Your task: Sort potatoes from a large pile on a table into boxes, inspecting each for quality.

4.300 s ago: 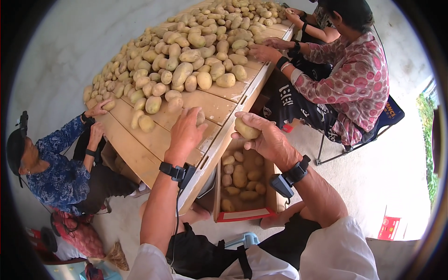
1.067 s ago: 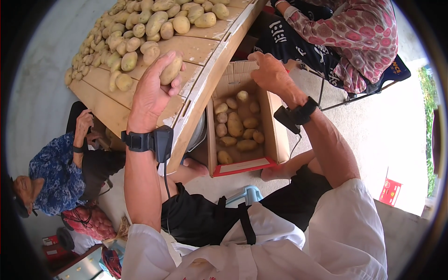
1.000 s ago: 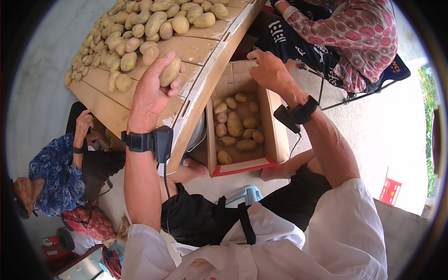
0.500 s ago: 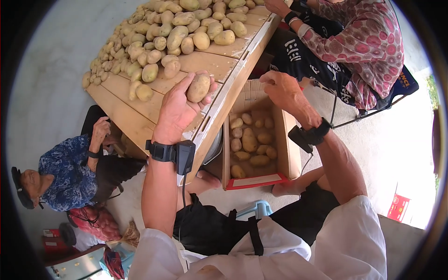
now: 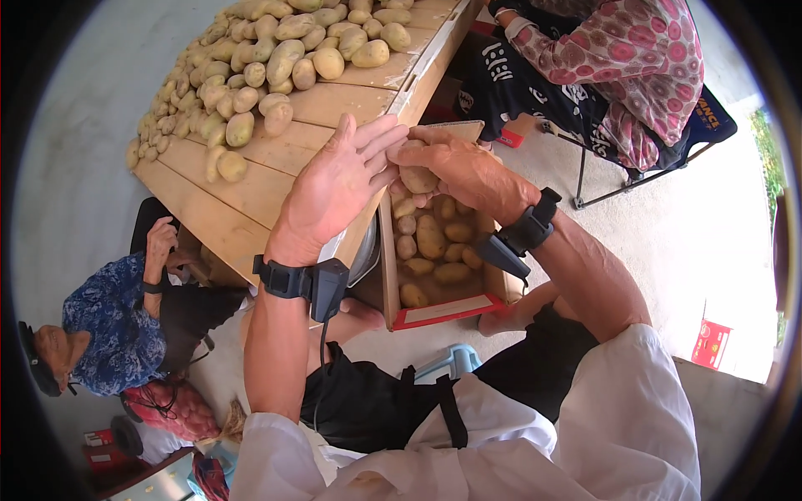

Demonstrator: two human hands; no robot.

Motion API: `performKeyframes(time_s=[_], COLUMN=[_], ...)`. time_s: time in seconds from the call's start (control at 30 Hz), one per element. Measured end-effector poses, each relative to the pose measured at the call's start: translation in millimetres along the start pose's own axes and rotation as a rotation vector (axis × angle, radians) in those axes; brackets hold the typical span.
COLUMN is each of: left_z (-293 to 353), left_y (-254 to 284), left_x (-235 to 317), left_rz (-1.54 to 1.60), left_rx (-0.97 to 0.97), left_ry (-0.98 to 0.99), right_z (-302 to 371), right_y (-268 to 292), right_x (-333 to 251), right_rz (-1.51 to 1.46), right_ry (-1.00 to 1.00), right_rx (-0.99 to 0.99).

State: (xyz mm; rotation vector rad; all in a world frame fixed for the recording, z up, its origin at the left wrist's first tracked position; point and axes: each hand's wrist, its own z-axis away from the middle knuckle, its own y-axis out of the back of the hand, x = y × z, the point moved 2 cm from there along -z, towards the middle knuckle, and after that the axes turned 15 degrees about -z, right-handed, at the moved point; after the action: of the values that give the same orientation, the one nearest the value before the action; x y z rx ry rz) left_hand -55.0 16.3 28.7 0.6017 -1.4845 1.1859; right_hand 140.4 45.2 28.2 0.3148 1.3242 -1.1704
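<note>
Potato [image 5: 419, 179] has changed hands: half a second ago it lay in the left hand [image 5: 332, 190], now it's in the right hand [image 5: 468, 171]. Right fingers clamped on it, some over the top, some underneath; earlier they were curled with no potato seen in them. Left fingers now stretched out straight, palm bare and facing the camera, tips right by the potato and right hand; contact unclear. Hands were apart, now close together. Potato sits in view over the far part of the cardboard box [image 5: 445, 312], just beside the tabletop [image 5: 251, 196] edge. Loose potatoes [image 5: 431, 238] in box look unchanged. Potato heap [image 5: 284, 63] stays on tabletop.
</note>
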Motion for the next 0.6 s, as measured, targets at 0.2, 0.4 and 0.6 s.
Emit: performKeyframes(time_s=[0.2, 0.4, 0.6], left_z=[3, 8, 16], left_y=[11, 32, 38], left_x=[5, 8, 14], left_rz=[-0.202, -0.140, -0.114], left_rx=[0.122, 0.177, 0.250], left_ry=[0.015, -0.014, -0.009], right_z=[-8, -43, -55], right_y=[23, 59, 81], right_x=[6, 40, 37], right_rz=[0.316, 0.816, 1.201], right_ry=[-0.004, -0.143, 0.132], right_rx=[0.033, 0.175, 0.198])
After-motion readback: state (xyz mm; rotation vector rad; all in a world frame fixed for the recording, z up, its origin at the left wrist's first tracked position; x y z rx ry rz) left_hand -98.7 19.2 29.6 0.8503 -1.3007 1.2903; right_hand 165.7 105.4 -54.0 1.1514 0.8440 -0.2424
